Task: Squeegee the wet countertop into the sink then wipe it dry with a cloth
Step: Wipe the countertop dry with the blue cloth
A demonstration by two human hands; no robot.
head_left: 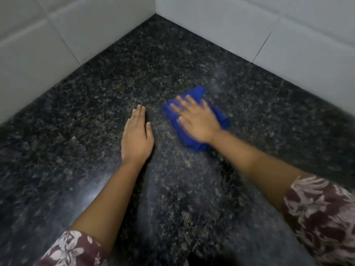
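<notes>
— On the dark speckled countertop, near the corner where the grey tiled walls meet, where is your cloth?

— Your blue cloth lies bunched right of centre, under your right hand.

— How is that hand set?

— Flat, fingers spread, pressing down on it; the hand is blurred.

— And the other?

— Your left hand rests palm down on the bare stone just beside it, fingers together, holding nothing.
</notes>
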